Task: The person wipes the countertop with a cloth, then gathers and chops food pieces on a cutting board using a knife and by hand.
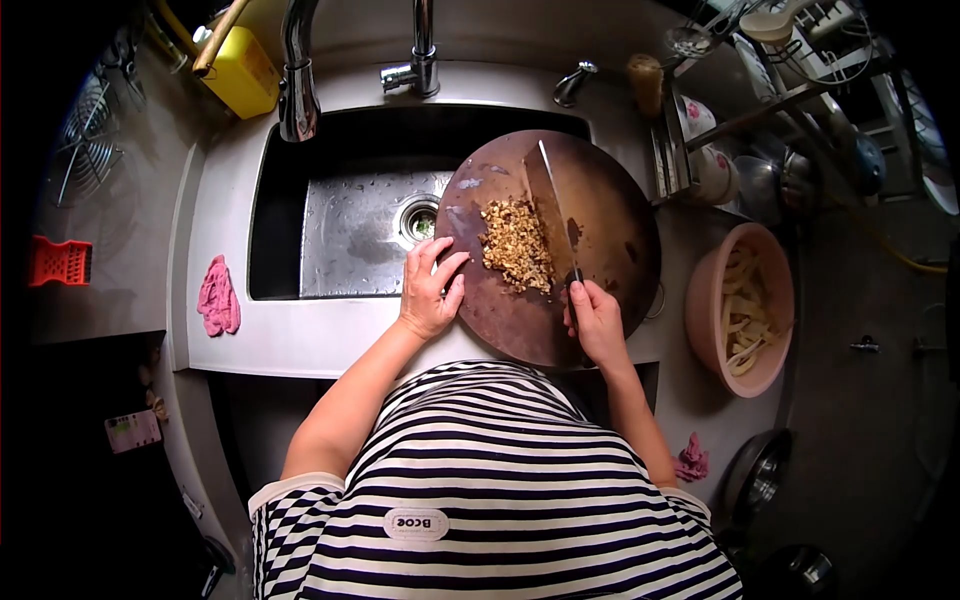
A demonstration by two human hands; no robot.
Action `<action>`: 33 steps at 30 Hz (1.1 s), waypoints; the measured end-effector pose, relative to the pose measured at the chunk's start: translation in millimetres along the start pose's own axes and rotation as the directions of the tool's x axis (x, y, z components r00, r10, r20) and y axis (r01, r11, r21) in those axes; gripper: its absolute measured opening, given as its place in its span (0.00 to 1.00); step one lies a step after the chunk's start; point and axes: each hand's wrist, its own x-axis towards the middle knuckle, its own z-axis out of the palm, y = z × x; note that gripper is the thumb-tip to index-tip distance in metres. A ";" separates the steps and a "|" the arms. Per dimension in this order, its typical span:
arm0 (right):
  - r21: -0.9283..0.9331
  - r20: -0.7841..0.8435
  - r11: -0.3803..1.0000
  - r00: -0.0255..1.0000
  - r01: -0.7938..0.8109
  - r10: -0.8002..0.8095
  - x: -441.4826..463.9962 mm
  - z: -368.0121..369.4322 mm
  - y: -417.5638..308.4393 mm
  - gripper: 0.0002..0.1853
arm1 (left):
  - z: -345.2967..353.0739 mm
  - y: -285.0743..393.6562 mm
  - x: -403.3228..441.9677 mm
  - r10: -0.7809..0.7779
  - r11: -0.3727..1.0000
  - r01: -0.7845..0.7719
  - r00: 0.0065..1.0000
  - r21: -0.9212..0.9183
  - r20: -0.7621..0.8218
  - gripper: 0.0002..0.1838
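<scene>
Head view: the right grip (597,318) is closed around the dark handle of a cleaver (552,210), whose broad blade reaches forward and slightly left from it over a round wooden chopping board (615,200). Chopped brown bits (515,245) lie heaped on the board, ahead and left of that grip, just beside the blade. The left grip (430,290) is loosely spread and holds nothing, its fingertips at the board's left edge; I cannot tell whether they press on it. Forward of the left grip is a steel sink (340,235), partly covered by the board. Right of the right grip stands a pink basin (702,300) of pale strips (743,310).
</scene>
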 end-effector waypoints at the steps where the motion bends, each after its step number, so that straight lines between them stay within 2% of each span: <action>1: 0.016 0.004 0.999 1.000 -0.031 0.031 -0.1 0.4 7.2 0.18 | 0.1 -0.2 -0.4 -0.002 1.000 0.002 1.000 -0.002 0.001 0.17; 9: 0.000 -0.019 0.998 0.998 0.059 -0.059 -9.9 -0.4 -18.5 0.18 | -0.1 0.4 -0.6 0.008 1.000 -0.008 1.000 0.004 -0.004 0.16; 11: 0.005 0.006 1.000 1.000 0.025 -0.025 -4.5 3.5 -8.2 0.19 | -0.1 0.3 0.2 0.011 1.000 -0.011 1.000 0.006 -0.003 0.16; 12: -0.053 0.014 0.999 1.000 0.002 -0.002 1.7 6.1 0.9 0.19 | 0.3 0.5 -0.1 0.008 1.000 -0.008 1.000 0.007 -0.001 0.16; 13: -0.014 0.023 1.000 1.000 -0.010 0.010 3.1 5.2 5.8 0.19 | 0.4 0.3 -0.2 0.004 1.000 -0.004 1.000 0.008 0.000 0.16; 15: -0.051 0.002 0.999 1.000 -0.013 0.013 0.6 5.3 -4.6 0.18 | 0.4 -0.5 0.7 0.008 1.000 -0.008 1.000 -0.001 -0.005 0.16; 21: -0.014 0.003 0.999 0.999 0.047 -0.047 -0.9 1.2 -20.8 0.18 | 0.2 -1.1 -1.0 0.007 1.000 -0.007 1.000 0.007 -0.002 0.16; 25: -0.036 0.008 0.999 1.000 -0.020 0.020 12.3 4.1 1.2 0.18 | 1.2 -0.1 0.3 0.010 1.000 -0.010 1.000 0.007 0.000 0.16; 33: -0.012 0.015 1.000 1.000 0.011 -0.011 6.4 3.7 -16.3 0.18 | 1.0 -1.2 -0.1 0.005 1.000 -0.005 1.000 0.006 -0.006 0.16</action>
